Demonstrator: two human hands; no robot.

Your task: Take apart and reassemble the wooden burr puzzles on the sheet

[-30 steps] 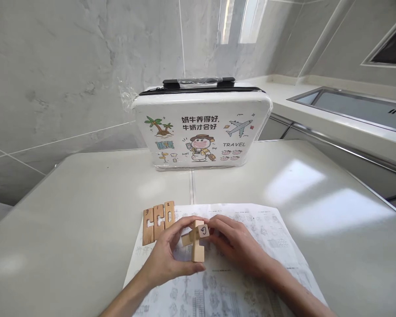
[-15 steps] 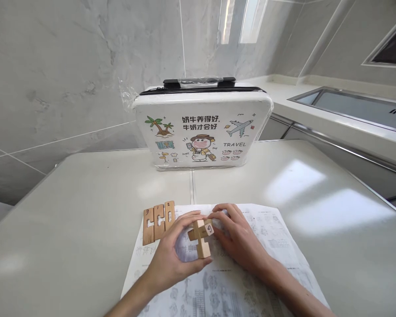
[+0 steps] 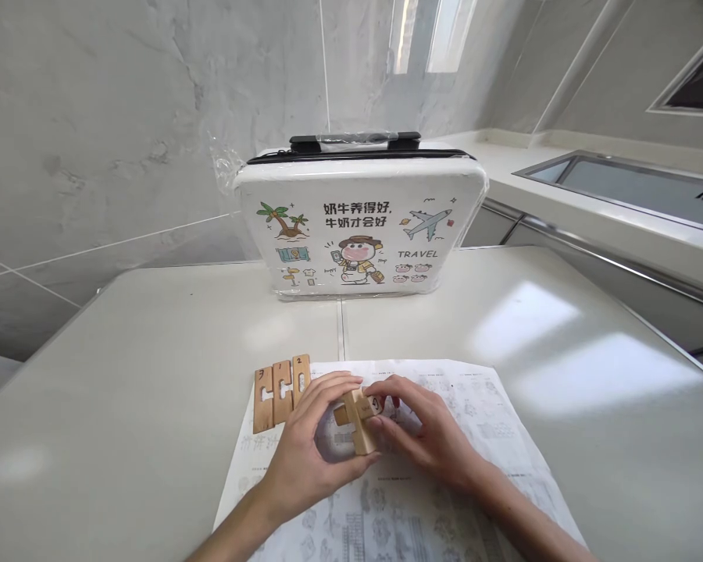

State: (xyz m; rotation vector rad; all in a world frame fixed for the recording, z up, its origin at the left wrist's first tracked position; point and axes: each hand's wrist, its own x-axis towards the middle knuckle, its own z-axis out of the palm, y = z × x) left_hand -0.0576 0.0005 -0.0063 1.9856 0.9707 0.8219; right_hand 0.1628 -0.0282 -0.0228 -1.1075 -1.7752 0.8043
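Observation:
Notched wooden puzzle pieces (image 3: 360,437) fitted crosswise are held above a printed sheet (image 3: 398,511). My left hand (image 3: 308,441) grips the longer piece between thumb and fingers at its two ends. With thumb and fingertips, my right hand (image 3: 430,429) pinches the end of the crossing piece (image 3: 373,405), which bears a handwritten mark. The hidden side of the joint cannot be made out. To the left, flat wooden pieces numbered 3 (image 3: 263,402), 1 (image 3: 282,390) and 2 (image 3: 301,378) lie side by side, each with a cut-out.
A white case (image 3: 360,226) with cartoon prints and a black handle, wrapped in clear plastic, stands at the back of the white table (image 3: 152,375). Behind it rises a grey tiled wall (image 3: 123,117). A counter with a sink (image 3: 633,191) is at the right.
My right thumb and fingers have closed on the marked end of the crossing piece. The joined pieces have turned slightly in my left hand.

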